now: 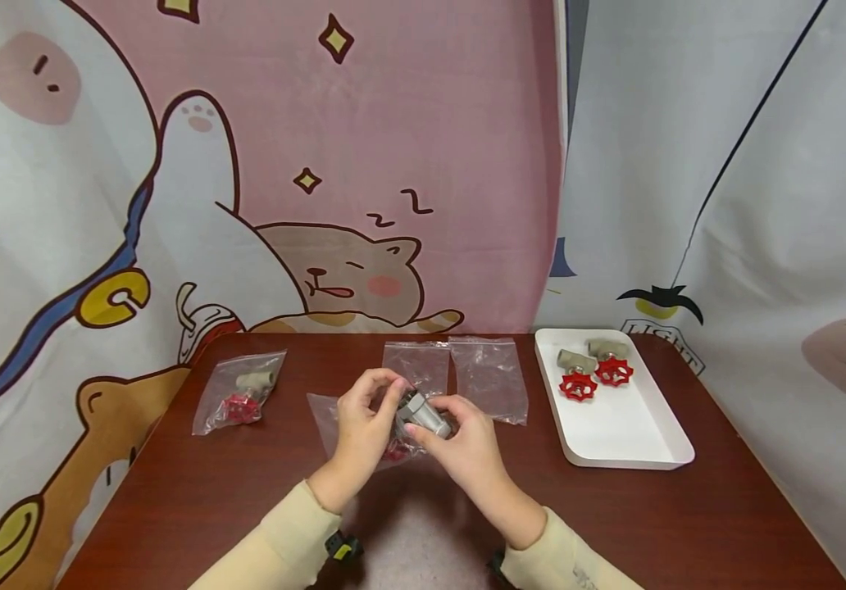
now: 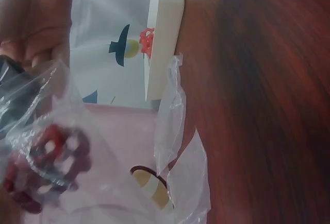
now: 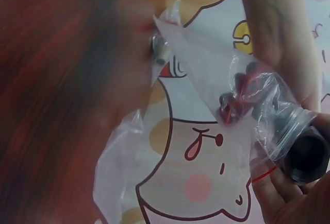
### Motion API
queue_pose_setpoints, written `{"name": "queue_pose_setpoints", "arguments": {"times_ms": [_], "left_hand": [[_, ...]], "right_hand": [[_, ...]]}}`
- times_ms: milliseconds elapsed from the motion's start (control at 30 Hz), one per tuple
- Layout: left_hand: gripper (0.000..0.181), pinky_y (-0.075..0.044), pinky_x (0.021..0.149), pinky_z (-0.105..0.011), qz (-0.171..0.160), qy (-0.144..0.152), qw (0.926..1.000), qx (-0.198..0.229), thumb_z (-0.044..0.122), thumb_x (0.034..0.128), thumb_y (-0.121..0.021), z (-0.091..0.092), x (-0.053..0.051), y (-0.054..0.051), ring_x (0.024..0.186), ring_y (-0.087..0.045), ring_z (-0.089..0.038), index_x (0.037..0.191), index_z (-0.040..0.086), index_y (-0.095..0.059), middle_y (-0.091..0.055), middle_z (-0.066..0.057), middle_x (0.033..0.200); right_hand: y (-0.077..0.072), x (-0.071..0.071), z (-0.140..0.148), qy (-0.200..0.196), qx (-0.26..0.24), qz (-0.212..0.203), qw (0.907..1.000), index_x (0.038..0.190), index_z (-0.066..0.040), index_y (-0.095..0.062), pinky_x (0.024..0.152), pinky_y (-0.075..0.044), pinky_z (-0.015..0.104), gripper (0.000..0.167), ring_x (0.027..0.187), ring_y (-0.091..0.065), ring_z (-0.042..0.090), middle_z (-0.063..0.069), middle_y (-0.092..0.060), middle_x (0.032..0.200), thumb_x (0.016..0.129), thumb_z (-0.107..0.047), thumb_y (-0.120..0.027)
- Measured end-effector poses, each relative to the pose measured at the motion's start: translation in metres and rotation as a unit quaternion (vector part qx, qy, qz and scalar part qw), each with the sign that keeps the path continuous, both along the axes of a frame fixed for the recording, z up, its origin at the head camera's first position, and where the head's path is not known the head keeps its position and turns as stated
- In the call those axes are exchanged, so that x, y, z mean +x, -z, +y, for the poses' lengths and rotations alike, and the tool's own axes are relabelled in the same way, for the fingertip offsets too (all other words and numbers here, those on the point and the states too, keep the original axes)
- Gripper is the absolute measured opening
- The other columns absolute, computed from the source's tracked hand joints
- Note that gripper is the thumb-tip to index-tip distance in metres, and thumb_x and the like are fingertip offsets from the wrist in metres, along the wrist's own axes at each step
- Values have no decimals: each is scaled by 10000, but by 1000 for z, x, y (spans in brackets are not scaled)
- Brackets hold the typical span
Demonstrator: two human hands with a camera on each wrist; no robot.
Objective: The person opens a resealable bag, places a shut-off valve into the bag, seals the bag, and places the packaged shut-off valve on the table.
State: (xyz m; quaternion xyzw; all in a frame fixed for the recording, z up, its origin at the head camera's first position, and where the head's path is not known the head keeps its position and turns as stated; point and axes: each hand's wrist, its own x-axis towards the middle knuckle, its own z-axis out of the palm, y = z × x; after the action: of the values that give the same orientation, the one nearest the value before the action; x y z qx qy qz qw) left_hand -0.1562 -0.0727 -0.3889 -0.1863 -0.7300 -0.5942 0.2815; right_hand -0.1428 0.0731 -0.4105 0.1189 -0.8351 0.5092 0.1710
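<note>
A grey valve (image 1: 426, 416) with a red handwheel (image 1: 397, 451) is between my hands, partly inside a clear zip bag (image 1: 325, 416). My right hand (image 1: 470, 447) grips the valve body from the right. From the other side, my left hand (image 1: 364, 428) has thumb and forefinger pinched at the bag by the valve's upper end. The handwheel (image 2: 49, 154) shows through the plastic in the left wrist view. In the right wrist view, the valve's dark round opening (image 3: 308, 155) pokes out of the bag near the red zip line. Some fingers are hidden behind the valve.
A white tray (image 1: 625, 430) at the right holds two beige valves (image 1: 576, 362) with red handwheels. Another bagged valve (image 1: 253, 381) lies at the left of the brown table (image 1: 172, 508). Two flat clear bags (image 1: 489, 377) lie behind my hands, near the curtain (image 1: 467, 164).
</note>
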Motion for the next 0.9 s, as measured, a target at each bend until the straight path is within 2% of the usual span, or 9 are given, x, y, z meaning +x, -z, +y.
{"name": "queue_pose_setpoints", "arguments": {"times_ms": [100, 233, 367, 600, 767, 900], "left_hand": [[42, -503, 594, -193, 25, 37, 9999, -126, -34, 864, -633, -3, -1, 1, 669, -637, -112, 898, -18, -615, -701, -150, 800], [37, -493, 578, -180, -40, 7, 9998, -188, -14, 865, -642, -7, -2, 2, 643, -645, -164, 889, -36, -624, -712, -152, 788], [34, -462, 550, -175, -44, -114, 9999, -50, -27, 860, -642, -11, -4, 4, 610, -595, -132, 876, -55, -631, -706, -156, 763], [33, -461, 544, -171, 48, -59, 9997, 229, -73, 831, -653, -14, -3, 4, 599, -573, -97, 857, -78, -634, -683, -180, 724], [37, -463, 546, -165, 127, -25, 9995, 302, -80, 821, -660, -13, -2, 4, 580, -569, -125, 853, -81, -642, -677, -184, 712], [41, -455, 546, -160, 197, -31, 9990, 402, -89, 817, -660, -13, -2, 4, 580, -561, -125, 852, -74, -645, -675, -188, 714]], "right_hand": [[3, -1, 2, -95, 289, 287, 9991, 940, -116, -694, 583, -458, 199, 328, 697, -553, 74, -16, -651, 859, 686, -262, -840], [3, -2, 7, -237, 475, 324, 9981, 952, -121, -692, 612, -471, 209, 321, 714, -557, 68, -34, -640, 866, 706, -274, -829], [-2, -3, 11, -326, 522, 198, 9979, 1002, -109, -693, 638, -499, 219, 348, 747, -581, 74, -12, -668, 914, 715, -251, -828], [-8, -5, 16, -853, 3, -280, 9960, 1018, -126, -548, 465, -503, 222, 390, 557, -577, 37, 63, -709, 936, 735, -173, -812], [-9, -5, 20, -1088, 138, -333, 9934, 1021, -110, -541, 469, -504, 220, 391, 513, -569, 8, 84, -706, 956, 743, -189, -804], [-9, -4, 23, -1163, 524, -242, 9915, 1040, -129, -565, 503, -482, 206, 473, 543, -541, 0, 34, -700, 975, 679, -238, -850]]}}
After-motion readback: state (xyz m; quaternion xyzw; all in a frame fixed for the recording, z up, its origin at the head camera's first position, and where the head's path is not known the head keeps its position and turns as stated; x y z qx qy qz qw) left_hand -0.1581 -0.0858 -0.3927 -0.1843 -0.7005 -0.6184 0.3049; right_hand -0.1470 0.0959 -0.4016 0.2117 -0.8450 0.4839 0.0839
